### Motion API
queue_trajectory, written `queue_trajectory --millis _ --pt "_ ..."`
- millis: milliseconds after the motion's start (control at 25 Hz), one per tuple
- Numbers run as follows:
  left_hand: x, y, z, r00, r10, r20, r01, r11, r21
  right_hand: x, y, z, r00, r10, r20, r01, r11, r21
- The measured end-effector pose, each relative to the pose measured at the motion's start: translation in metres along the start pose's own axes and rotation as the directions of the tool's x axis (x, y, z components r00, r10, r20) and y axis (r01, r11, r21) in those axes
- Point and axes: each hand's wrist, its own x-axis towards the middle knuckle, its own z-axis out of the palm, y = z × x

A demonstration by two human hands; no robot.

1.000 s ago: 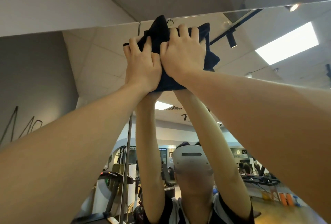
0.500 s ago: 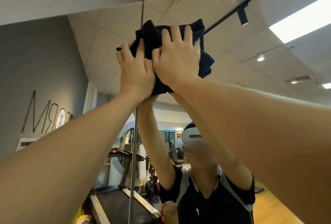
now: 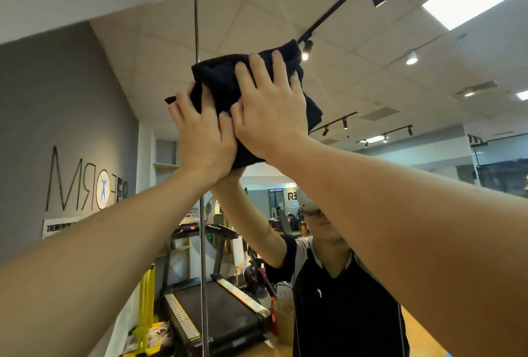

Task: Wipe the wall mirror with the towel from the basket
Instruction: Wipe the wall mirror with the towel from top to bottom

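Note:
A dark navy towel is pressed flat against the wall mirror, well above head height. My left hand holds its lower left part, fingers spread over the cloth. Beside it, overlapping slightly, my right hand presses the towel's middle and right part. Both arms reach up from the bottom corners. The mirror shows the reflection of a person with raised arms behind the towel. The basket is not in view.
A vertical metal seam divides the mirror panels just left of my hands. The mirror's top edge meets the white wall above. Reflected are a treadmill, a grey wall with lettering and ceiling lights.
Both hands and the towel have slid down the mirror from its top edge and a little to the right. My view has dropped, showing more of the reflected room.

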Motion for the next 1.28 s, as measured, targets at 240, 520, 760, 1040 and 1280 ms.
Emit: queue_trajectory --millis 240,520,760,1040,1280 --pt "-0.005 0.033 0.019 0.999 -0.017 -0.047 0.016 0.999 -0.028 -0.002 0.039 -0.010 0.999 -0.050 -0.013 0.049 0.999 -0.020" --pt "-0.009 0.084 0.037 0.999 -0.002 -0.054 0.000 1.000 -0.030 -0.010 0.088 -0.029 0.998 -0.045 -0.034 0.045 0.999 -0.010" --pt "-0.008 0.142 0.060 0.998 0.024 -0.057 -0.025 1.000 -0.015 -0.016 0.146 -0.053 0.998 -0.028 -0.057 0.027 0.999 -0.018" --pt "-0.006 0.226 0.093 0.998 0.034 -0.055 -0.036 0.999 -0.030 -0.021 0.227 -0.086 0.995 -0.003 -0.100 0.000 1.000 -0.029" --pt "-0.006 0.302 0.120 0.996 0.073 -0.060 -0.076 0.996 -0.048 -0.030 0.303 -0.117 0.989 0.019 -0.143 -0.021 1.000 -0.012"
